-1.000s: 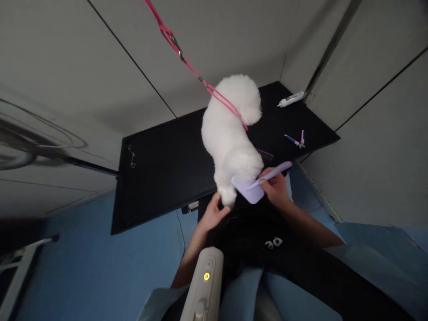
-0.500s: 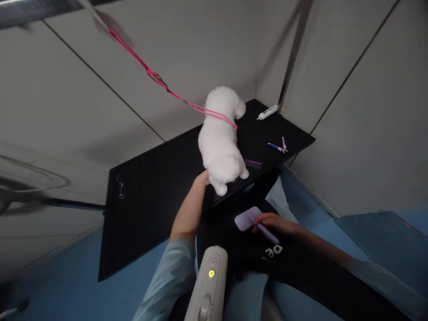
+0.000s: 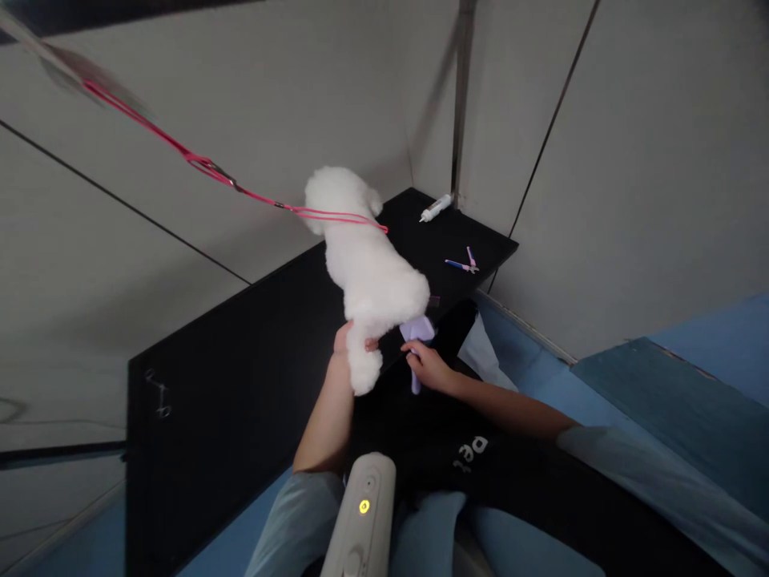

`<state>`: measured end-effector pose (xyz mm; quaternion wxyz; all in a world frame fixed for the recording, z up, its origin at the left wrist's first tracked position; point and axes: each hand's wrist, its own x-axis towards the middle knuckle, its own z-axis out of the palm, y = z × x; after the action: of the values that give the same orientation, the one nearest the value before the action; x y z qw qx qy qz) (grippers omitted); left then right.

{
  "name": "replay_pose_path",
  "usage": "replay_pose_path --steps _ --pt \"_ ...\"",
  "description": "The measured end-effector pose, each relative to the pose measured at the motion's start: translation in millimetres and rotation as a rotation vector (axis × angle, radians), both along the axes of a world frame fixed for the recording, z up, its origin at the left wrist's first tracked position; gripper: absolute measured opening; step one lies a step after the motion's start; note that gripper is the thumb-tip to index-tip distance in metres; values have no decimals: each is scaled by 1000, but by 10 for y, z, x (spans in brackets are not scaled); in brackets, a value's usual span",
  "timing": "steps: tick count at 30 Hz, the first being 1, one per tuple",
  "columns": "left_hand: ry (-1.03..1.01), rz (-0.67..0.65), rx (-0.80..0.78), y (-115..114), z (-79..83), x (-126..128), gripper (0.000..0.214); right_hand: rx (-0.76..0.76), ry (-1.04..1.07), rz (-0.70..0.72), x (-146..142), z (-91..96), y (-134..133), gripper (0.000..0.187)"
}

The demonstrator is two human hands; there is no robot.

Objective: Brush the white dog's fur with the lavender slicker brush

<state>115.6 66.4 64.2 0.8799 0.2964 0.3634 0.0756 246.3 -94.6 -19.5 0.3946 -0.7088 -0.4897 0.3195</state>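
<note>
A fluffy white dog [image 3: 376, 268] stands on the black table [image 3: 240, 377], its rear toward me and its head facing away to the left. My left hand [image 3: 344, 338] is closed around one hind leg, which is drawn out past the near table edge; fingertips show on the leg's right side. In my right hand [image 3: 431, 369] is a lilac slicker brush [image 3: 419, 328], gripped by the handle. The brush head is right beside the dog's rump, over the table's near edge. Whether it touches the fur I cannot tell. A red leash loop [image 3: 342, 215] crosses the dog's neck and shoulders.
The leash runs up left to a blurred support. Blue-pink nail clippers [image 3: 465, 263] and a white pen-shaped tool [image 3: 436, 208] lie on the table's right end. Part of a comb [image 3: 434, 302] shows beside the rump. Scissors [image 3: 159, 391] lie far left. Grey walls [image 3: 252, 104] stand behind.
My left hand has taken the dog's hind leg and pulled it back toward me. My right hand has raised the brush from my lap to beside the rump. The view has shifted right.
</note>
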Motion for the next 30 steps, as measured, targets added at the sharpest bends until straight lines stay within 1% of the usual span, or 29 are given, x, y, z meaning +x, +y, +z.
replay_pose_path --steps 3,5,7,8,10,12,13,16,18,20,22,24,26,27,28,30 --pt "51 17 32 -62 95 -4 53 37 -23 29 -40 -91 -44 36" --pt "60 -1 27 -90 128 -6 49 -32 -25 47 -60 -167 -98 35" --pt "80 -36 10 -104 154 -9 46 -136 39 37 -70 -227 -143 36" --pt "89 -49 4 -109 169 -9 45 -150 68 36 -67 -242 -152 37" --pt "93 -55 -1 -122 212 -4 46 -84 62 50 -47 -247 -145 39" --pt "84 -34 9 -148 269 14 46 10 -4 67 -32 -249 -125 36" --pt "80 -22 16 -166 302 26 46 20 -20 63 -37 -260 -120 35" --pt "73 -1 25 -235 411 62 43 -80 38 23 -93 -323 -126 35" --pt "81 -8 23 -286 483 84 42 -88 63 25 -104 -344 -121 39" --pt "96 9 38 -336 544 107 42 -29 -1 58 -66 -325 -105 43" --pt "96 48 58 -377 584 130 42 -21 -90 78 -21 -287 -100 45" --pt "80 73 65 -407 599 149 42 -129 -118 75 -10 -256 -116 47" --pt "79 61 60 -424 596 160 44 -237 -75 83 -24 -230 -134 48" --pt "80 56 59 -430 592 163 44 -237 -63 94 -25 -213 -134 49" --pt "80 60 61 -433 590 165 45 -205 -75 102 -18 -191 -126 49" --pt "64 88 67 -440 595 172 44 -116 -161 108 20 -146 -92 49"
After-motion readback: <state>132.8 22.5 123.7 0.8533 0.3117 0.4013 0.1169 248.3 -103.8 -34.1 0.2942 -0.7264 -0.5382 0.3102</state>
